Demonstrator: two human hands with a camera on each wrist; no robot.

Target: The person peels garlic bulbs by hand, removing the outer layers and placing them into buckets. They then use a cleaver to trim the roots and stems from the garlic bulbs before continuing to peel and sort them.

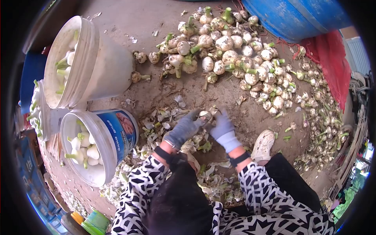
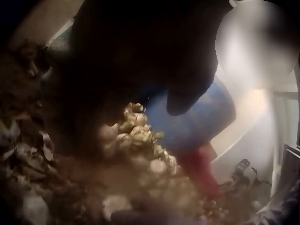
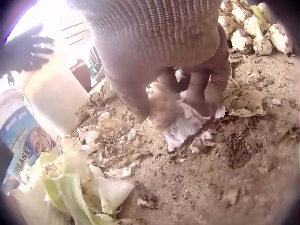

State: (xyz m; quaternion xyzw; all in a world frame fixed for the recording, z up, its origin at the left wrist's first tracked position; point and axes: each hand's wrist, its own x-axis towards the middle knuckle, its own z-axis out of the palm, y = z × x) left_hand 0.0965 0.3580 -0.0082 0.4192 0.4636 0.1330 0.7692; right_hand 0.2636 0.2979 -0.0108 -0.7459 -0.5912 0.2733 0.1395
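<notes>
In the head view my gloved left hand (image 1: 184, 129) grips a dirty white garlic bulb (image 1: 205, 114) at its fingertips. Close against it, my gloved right hand (image 1: 224, 127) has its fingers bent in at the bulb's other side. The right wrist view shows the right hand's thumb and fingers pinching brownish, papery garlic skin (image 3: 180, 131) low over the soil. Most of the left wrist view is dark and blurred. Beyond the hands lies a heap of unpeeled garlic (image 1: 231, 51) with cut green stems.
Left stand a large white bucket (image 1: 109, 62) and a smaller blue-labelled bucket (image 1: 125, 129), both holding cleaned bulbs. Discarded skins (image 1: 219, 180) cover the ground between the feet. A blue barrel (image 1: 297, 17) and red cloth (image 1: 333, 62) lie back right, beside more small bulbs (image 1: 321, 129).
</notes>
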